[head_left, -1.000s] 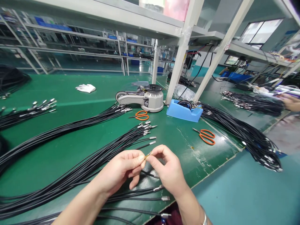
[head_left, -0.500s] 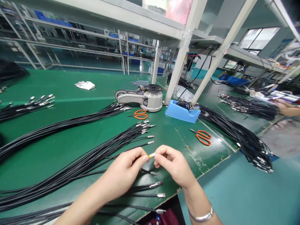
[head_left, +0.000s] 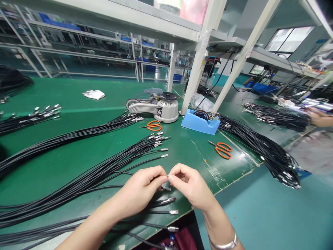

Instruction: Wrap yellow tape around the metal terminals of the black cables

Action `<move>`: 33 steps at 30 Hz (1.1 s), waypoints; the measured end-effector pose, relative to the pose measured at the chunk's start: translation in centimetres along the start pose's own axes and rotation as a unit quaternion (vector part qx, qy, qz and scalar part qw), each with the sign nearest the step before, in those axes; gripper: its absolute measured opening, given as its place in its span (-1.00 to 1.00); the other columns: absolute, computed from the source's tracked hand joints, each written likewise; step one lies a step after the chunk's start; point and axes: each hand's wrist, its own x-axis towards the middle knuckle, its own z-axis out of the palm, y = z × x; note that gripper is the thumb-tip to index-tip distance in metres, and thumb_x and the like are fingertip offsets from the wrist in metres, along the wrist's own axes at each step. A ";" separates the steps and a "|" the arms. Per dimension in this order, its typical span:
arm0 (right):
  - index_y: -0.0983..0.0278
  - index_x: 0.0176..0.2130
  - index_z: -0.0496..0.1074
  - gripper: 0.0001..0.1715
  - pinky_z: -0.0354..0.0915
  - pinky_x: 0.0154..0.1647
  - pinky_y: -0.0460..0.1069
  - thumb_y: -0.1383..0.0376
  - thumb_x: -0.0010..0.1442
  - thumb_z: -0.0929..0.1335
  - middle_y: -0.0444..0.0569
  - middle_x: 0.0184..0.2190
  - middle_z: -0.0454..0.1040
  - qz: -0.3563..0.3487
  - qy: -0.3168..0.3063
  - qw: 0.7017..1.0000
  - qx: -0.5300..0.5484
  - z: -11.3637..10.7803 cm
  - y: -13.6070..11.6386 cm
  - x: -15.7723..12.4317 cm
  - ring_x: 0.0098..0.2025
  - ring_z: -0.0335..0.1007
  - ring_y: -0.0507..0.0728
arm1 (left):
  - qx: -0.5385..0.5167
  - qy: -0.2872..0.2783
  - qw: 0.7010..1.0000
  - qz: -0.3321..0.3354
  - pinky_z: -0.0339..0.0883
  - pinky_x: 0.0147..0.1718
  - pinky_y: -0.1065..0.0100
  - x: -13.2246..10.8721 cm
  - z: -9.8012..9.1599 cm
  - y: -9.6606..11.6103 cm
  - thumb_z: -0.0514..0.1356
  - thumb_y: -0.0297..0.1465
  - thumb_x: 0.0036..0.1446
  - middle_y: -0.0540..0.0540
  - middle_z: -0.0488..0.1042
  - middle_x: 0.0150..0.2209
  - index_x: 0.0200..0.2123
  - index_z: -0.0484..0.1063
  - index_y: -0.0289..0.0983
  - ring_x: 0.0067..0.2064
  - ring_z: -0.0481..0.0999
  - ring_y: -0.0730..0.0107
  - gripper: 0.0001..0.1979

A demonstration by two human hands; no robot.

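Observation:
My left hand (head_left: pixel 145 187) is closed, thumb and forefinger pinching the end of a black cable. Touching it from the other side, my right hand (head_left: pixel 191 185) pinches the same cable end (head_left: pixel 168 175), of which only a thin sliver shows between the fingertips; its metal connector and yellow tape are hidden now. Beneath and left of my hands lies a bundle of black cables (head_left: pixel 88 177) with silver connectors pointing right. Several more cable ends with metal connectors (head_left: pixel 173 212) stick out under my left wrist, close to the table's front edge.
Two orange-handled scissors (head_left: pixel 223 150) (head_left: pixel 154 125) lie on the green table (head_left: pixel 187 149). Behind them stand a grey tape machine (head_left: pixel 166 109) and a blue tape dispenser (head_left: pixel 200 122). A white glove (head_left: pixel 93 94) and more cable bundles (head_left: pixel 257 149) lie around; a co-worker's arm (head_left: pixel 321 117) shows at right.
My fingertips have come together over the connector, covering the silver piece and yellow tape that showed between them before. The view has shifted slightly.

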 end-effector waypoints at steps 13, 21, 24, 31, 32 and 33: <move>0.31 -0.49 0.39 -0.81 0.21 -0.39 -0.05 0.23 0.07 0.35 -0.15 -0.56 0.38 0.056 -0.027 0.997 -0.044 -1.4 1.2 0.7 -0.48 0.27 0.03 | 0.083 -0.009 0.993 -0.087 0.22 -0.07 0.38 -1.7 -3.4 -1.4 0.11 -0.21 0.11 -0.02 0.55 -0.14 -0.15 0.51 -0.10 -0.11 0.46 0.25 -0.72; 0.31 -0.49 0.39 -0.81 0.21 -0.38 -0.06 0.24 0.07 0.35 -0.14 -0.54 0.39 0.047 -0.031 0.998 -0.042 -1.3 1.1 0.3 -0.44 0.29 0.04 | 0.096 -0.057 0.993 -0.040 0.24 -0.23 0.43 -1.4 -1.8 -1.4 0.07 -0.33 0.14 -0.01 0.50 -0.34 -0.35 0.50 -0.19 -0.27 0.44 0.35 -0.79; 0.31 -0.50 0.38 -0.82 0.21 -0.39 -0.07 0.26 0.07 0.35 -0.14 -0.54 0.39 0.054 -0.034 0.997 -0.042 -1.4 0.9 0.0 -0.44 0.30 0.04 | 0.106 -0.081 0.990 -0.038 0.23 -0.27 0.43 -0.5 -1.1 -0.5 0.05 -0.32 0.16 0.02 0.47 -0.35 -0.36 0.45 -0.22 -0.29 0.42 0.38 -0.80; 0.32 -0.48 0.41 -0.80 0.21 -0.38 -0.07 0.23 0.08 0.35 -0.13 -0.54 0.40 0.061 -0.017 0.998 -0.029 -1.4 1.2 -0.4 -0.45 0.29 0.03 | 0.076 -0.061 0.992 -0.085 0.17 -0.38 0.43 0.1 0.1 -0.6 0.05 -0.28 0.13 0.05 0.40 -0.44 -0.42 0.40 -0.25 -0.37 0.34 0.40 -0.79; 0.33 -0.47 0.41 -0.79 0.21 -0.37 -0.07 0.23 0.09 0.35 -0.13 -0.54 0.40 0.059 -0.016 0.998 -0.025 -1.3 1.4 -0.4 -0.45 0.29 0.03 | 0.054 -0.055 0.992 -0.096 0.16 -0.40 0.43 0.1 0.2 -0.8 0.05 -0.27 0.12 0.06 0.38 -0.47 -0.44 0.39 -0.26 -0.40 0.32 0.41 -0.78; 0.33 -0.47 0.41 -0.79 0.21 -0.38 -0.07 0.22 0.09 0.35 -0.13 -0.54 0.40 0.057 -0.015 0.998 -0.021 -1.2 1.5 -0.4 -0.45 0.28 0.02 | 0.030 -0.048 0.993 -0.106 0.15 -0.42 0.43 0.1 0.4 -1.0 0.06 -0.26 0.10 0.06 0.35 -0.50 -0.46 0.38 -0.27 -0.42 0.30 0.42 -0.77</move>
